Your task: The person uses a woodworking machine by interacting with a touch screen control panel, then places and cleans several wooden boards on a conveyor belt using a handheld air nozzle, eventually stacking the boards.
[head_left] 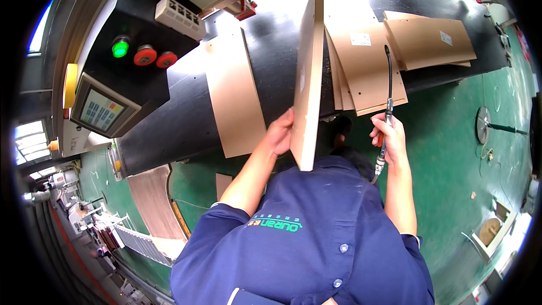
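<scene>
My left hand (280,131) is closed on the near end of a tan wooden panel (310,85), which stands on edge and points away from me over the black table. Some of my fingers are hidden behind the panel. In my right hand (391,138) is an air blow gun (388,113) with a long thin dark nozzle; a hose joins its lower end. The nozzle tip lies in front of a stack of tan panels (364,68) with a white label, to the right of the held panel.
Another tan panel (234,90) lies on the black table (186,124) at left; more labelled panels (432,42) lie at right. A control box (141,28) with a green light, red buttons and a touchscreen (101,109) stands at far left. Red clamps (246,5) line the far edge.
</scene>
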Available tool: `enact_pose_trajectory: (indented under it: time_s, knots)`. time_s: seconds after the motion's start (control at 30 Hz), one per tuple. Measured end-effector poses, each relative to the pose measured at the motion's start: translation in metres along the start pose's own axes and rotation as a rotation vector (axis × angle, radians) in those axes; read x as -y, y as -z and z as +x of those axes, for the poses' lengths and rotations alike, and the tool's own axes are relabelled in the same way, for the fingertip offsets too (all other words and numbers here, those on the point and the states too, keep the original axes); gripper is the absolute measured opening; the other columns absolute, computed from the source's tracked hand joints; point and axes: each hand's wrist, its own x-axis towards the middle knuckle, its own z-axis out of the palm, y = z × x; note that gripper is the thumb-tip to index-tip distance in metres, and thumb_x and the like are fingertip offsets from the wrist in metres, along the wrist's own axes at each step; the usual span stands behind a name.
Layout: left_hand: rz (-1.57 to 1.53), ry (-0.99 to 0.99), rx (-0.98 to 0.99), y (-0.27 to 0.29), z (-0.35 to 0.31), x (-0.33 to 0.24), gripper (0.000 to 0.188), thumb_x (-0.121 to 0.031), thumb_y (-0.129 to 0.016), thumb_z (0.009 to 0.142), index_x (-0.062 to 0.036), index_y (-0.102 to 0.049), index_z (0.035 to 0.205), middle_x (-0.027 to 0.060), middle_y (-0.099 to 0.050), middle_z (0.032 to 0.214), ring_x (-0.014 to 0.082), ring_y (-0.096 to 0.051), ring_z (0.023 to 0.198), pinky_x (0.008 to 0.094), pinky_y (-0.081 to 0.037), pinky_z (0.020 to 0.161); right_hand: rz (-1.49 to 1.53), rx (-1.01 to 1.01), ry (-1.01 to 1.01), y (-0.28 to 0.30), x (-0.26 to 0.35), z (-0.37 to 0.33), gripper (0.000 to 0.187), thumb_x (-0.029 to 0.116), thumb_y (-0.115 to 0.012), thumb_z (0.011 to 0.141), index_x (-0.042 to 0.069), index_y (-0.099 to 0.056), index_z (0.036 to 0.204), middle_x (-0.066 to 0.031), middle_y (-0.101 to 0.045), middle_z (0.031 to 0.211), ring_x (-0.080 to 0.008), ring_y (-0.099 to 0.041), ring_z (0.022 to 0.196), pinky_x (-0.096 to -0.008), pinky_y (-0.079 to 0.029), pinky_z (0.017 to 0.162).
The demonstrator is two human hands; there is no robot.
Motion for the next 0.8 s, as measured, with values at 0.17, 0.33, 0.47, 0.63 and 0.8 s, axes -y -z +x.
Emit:
enact_pose_trajectory:
  time_s: [0.17,0.33,0.47,0.63,0.8]
  knots:
    - [0.007,0.088,0.206,-0.025,-0.024,0.002,0.053,-0.042,-0.044,0.099,0.0012,-0.048,0.129,0.0092,-0.048,0.069,0.0185,-0.047,0.055,0.0303,-0.038,0.055,-0.013,0.029,0.015,-0.014,-0.002,-0.008,0.015,0.015,-0.068,0.089,0.002,-0.064,0.094,-0.0053,-0.063,0.064,-0.0106,-0.056,0.045,-0.0228,-0.043,0.043]
    - [-0.092,0.202,0.228,-0.019,-0.032,0.007,0.057,-0.047,-0.039,0.099,0.0037,-0.047,0.124,0.0093,-0.047,0.070,0.0184,-0.046,0.055,0.0296,-0.039,0.054,-0.008,0.044,0.037,-0.021,-0.005,-0.016,0.015,0.015,-0.068,0.088,0.002,-0.063,0.094,-0.0058,-0.062,0.064,-0.0106,-0.055,0.045,-0.0228,-0.044,0.044]
    - [-0.067,0.191,0.217,-0.005,-0.035,0.008,0.053,-0.044,-0.040,0.100,0.0034,-0.048,0.122,0.0087,-0.047,0.070,0.0185,-0.047,0.056,0.0295,-0.040,0.053,-0.004,0.037,0.050,-0.023,-0.009,-0.022,0.014,0.014,-0.068,0.089,0.002,-0.063,0.094,-0.0056,-0.063,0.064,-0.0104,-0.055,0.045,-0.0226,-0.044,0.044]
    - [0.222,0.030,0.017,0.003,-0.036,0.006,0.047,-0.042,-0.041,0.101,0.0015,-0.050,0.118,0.0080,-0.048,0.069,0.0173,-0.048,0.055,0.0294,-0.040,0.052,-0.007,0.014,0.064,-0.024,-0.010,-0.029,0.014,0.015,-0.068,0.089,0.002,-0.064,0.093,-0.0052,-0.063,0.065,-0.0102,-0.056,0.046,-0.0224,-0.044,0.044]
    - [0.634,-0.191,-0.519,-0.034,-0.022,0.004,0.052,-0.055,-0.033,0.105,-0.0121,-0.055,0.083,-0.0019,-0.041,0.055,0.0100,-0.038,0.041,0.0248,-0.031,0.038,-0.015,-0.004,0.089,-0.023,-0.012,-0.029,0.015,0.017,-0.070,0.088,0.004,-0.064,0.092,-0.0046,-0.063,0.064,-0.0098,-0.056,0.046,-0.0217,-0.042,0.044]
